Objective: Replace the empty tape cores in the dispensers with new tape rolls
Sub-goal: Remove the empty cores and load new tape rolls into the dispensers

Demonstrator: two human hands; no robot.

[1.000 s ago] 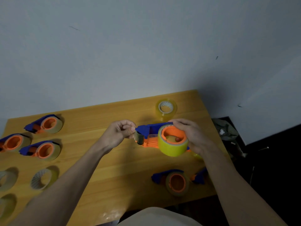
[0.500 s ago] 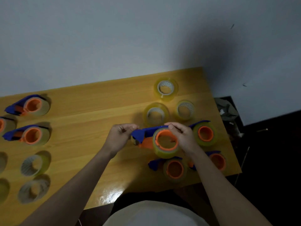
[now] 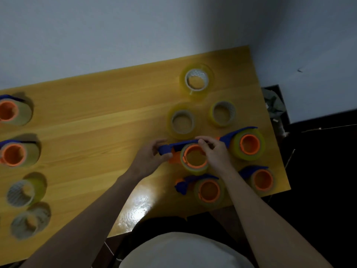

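Both hands hold one tape dispenser over the right part of the table.

The left hand pinches the blue nose of the dispenser; the right hand curls its fingers over the top of the tape roll on the orange hub. Three more loaded dispensers lie just beside it, toward the right edge of the wooden table. Three loose rolls lie behind the hands. Other dispensers and rolls lie along the left side.
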